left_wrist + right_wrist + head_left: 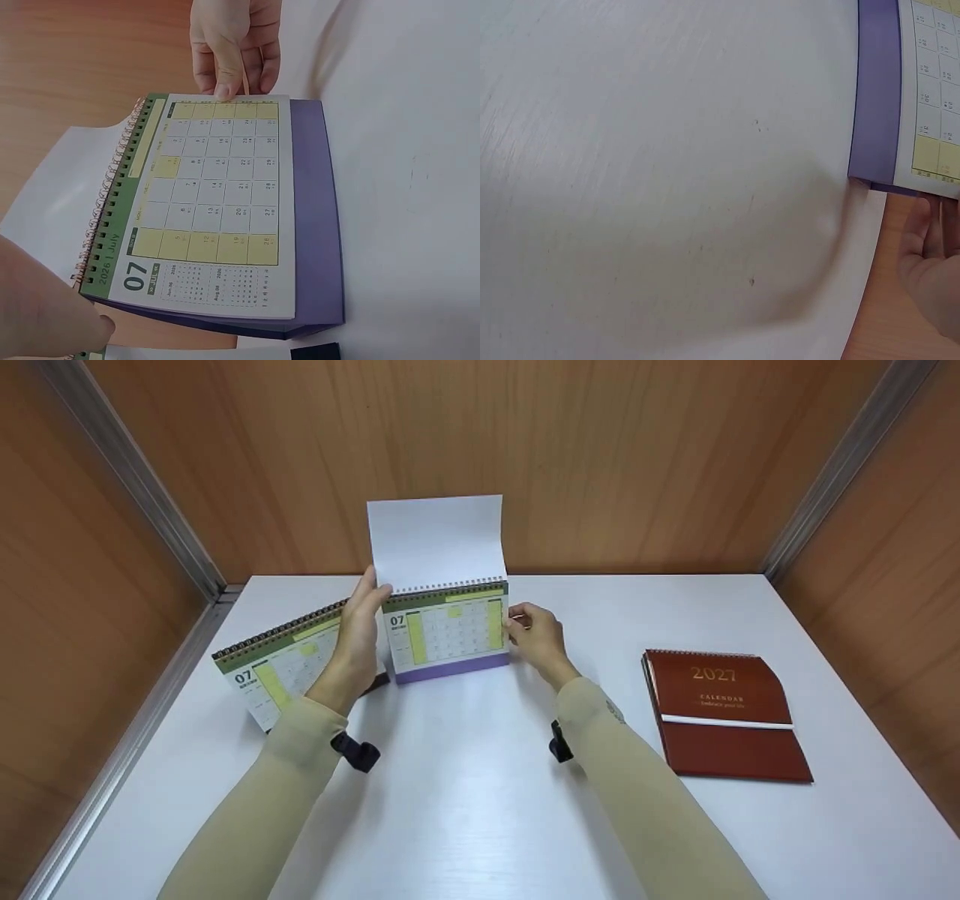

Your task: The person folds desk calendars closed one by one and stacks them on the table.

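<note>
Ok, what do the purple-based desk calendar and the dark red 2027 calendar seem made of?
Purple-based desk calendar: thin, bending pages, matte, likely paper; shiny coppery rings, likely metal. Dark red 2027 calendar: smooth, bowed cover, perhaps card or leatherette; unclear.

Wood-grain walls (637,457), metal corner strips (838,472); white table (465,810).

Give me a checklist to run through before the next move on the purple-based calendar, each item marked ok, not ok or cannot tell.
1. Left hand gripping the purple-based calendar at its upper left corner: ok.
2. Right hand touching the calendar's right edge: ok.
3. July page facing front: ok, its 07 is readable.
4. White sheet clear of the July page: ok, it extends beyond the binding.
5. Just one page pinched by the right hand: cannot tell.
6. Second calendar fully in sight: not ok, the left hand covers part of it.
</note>
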### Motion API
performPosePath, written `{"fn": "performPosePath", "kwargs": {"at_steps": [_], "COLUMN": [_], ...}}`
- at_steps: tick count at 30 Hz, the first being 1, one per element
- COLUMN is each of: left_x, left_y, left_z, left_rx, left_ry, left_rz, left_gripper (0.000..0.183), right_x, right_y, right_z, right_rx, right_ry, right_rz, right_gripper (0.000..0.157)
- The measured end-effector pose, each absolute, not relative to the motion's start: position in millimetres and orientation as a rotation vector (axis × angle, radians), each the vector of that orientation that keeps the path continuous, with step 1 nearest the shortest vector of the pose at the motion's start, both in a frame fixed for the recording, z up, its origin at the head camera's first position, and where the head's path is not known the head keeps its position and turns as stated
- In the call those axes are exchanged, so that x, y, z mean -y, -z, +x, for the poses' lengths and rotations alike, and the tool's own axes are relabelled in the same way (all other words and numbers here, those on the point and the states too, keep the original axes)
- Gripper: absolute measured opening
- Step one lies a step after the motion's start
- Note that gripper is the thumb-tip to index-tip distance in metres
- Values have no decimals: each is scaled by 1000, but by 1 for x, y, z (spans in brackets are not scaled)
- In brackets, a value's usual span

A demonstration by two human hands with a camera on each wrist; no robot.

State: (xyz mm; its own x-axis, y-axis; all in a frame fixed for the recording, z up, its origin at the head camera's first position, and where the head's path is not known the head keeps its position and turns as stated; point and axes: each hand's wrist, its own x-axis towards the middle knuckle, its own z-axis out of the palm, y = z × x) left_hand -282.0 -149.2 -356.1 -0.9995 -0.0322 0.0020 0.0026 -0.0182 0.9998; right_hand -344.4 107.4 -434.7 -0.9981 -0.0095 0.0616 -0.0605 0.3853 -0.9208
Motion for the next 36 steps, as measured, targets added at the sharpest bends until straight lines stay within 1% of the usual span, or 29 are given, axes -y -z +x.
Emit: {"fn": "performPosePath", "kwargs": {"at_steps": [8,13,19,30,36], "left_x": [149,150,151,150,149], "left_y": [356,358,360,360,361], "left_z": [-276,-273,-268,-263,-260], "left_rx": [2201,2123,2123,2154,2163], "left_ry": [2199,2236,2226,2204,2203], "left_rz": [12,-52,-115,-116,-127], "left_gripper": [63,60,61,63,61], "right_x": [-107,-108,-108,-108,-109], "right_y": [434,435,435,434,433], "right_z": [-345,-345,-345,-345,-345], "right_rx": [2562,2578,2582,2594,2613], "right_ry": [-1728,-1729,-1701,-1703,-1685], "right_rz": [65,61,59,61,67], "right_gripper": [11,11,13,12,13]}}
